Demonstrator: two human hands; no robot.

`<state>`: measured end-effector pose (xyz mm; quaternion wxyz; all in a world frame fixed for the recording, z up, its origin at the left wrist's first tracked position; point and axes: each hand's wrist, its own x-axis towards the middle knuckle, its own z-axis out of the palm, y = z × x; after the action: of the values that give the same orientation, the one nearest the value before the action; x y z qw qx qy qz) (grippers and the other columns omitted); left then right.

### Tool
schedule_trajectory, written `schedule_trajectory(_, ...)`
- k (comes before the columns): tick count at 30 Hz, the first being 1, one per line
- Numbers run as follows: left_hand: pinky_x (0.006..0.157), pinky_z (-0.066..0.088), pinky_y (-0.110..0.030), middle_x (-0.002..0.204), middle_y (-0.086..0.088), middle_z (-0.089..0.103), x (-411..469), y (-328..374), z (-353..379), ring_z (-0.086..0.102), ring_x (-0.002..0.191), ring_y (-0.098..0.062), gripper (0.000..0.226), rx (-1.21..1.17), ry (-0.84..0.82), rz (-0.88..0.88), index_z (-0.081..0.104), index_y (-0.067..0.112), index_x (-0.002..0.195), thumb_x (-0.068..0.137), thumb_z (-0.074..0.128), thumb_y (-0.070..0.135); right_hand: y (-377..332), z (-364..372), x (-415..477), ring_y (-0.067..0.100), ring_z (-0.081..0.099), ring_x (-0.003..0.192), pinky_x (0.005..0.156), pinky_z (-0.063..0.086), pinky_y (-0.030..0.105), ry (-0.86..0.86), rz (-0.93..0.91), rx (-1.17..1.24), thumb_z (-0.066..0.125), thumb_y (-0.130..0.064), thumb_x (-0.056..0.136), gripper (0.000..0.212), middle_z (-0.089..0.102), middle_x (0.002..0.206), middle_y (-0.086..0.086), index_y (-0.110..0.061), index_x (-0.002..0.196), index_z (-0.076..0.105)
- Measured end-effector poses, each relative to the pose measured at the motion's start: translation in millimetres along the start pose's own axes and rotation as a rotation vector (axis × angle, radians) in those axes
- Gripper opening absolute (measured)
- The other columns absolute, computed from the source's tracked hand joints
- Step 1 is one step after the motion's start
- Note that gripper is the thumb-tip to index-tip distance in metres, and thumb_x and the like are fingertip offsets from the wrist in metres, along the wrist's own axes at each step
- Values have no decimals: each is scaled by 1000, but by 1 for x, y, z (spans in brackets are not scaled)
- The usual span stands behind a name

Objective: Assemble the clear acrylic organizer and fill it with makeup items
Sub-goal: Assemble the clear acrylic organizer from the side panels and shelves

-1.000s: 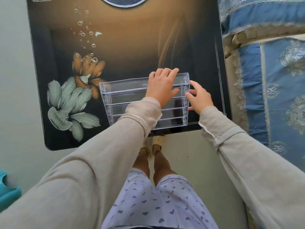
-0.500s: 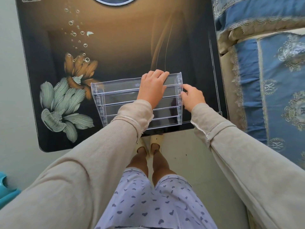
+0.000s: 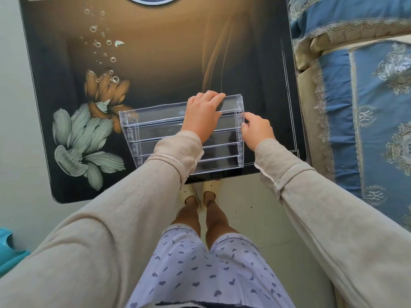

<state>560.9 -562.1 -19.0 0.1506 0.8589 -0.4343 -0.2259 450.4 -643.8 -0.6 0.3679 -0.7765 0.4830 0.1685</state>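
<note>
On glossy tabletop (image 3: 178, 52), clear stepped acrylic organizer (image 3: 155, 121)

Head-worn view, steeply downward, close.

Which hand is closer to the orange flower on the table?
Left. The left hand grips the organizer right of the orange flower; the right hand holds the organizer's far end.

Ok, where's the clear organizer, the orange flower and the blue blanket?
organizer (image 3: 155, 121): head view, top shelf.
orange flower (image 3: 104, 90): head view, its petals.
blanket (image 3: 340, 107): head view, blue stripe.
</note>
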Motion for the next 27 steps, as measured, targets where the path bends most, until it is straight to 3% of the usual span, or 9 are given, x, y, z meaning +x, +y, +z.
schedule_trajectory(18, 111, 27, -37, 137, -4, 51, 1, 2, -4, 45, 124, -25, 45, -28, -21, 1, 44, 18, 136, 92, 53, 16, 3, 0, 4, 30, 62, 106, 89, 51, 37, -16, -21, -33, 42, -17, 97, 29, 62, 123, 13, -11, 124, 53)
schedule_trajectory(22, 111, 27, -38, 137, -5, 51, 2, 0, -5, 45, 125, -26, 45, -39, -37, 15, 45, 18, 136, 91, 54, 16, 3, -1, 7, 30, 62, 102, 82, 49, 33, -17, -34, -70, 41, -17, 97, 28, 63, 120, 14, -11, 122, 52)
schedule_trajectory(27, 112, 26, -38, 137, -4, 51, 2, 2, -3, 45, 125, -25, 46, -55, -39, 12, 45, 18, 136, 91, 55, 16, -3, -4, 10, 27, 63, 101, 86, 52, 35, 85, -79, 34, 47, -19, 95, 29, 65, 117, 10, -15, 123, 53)
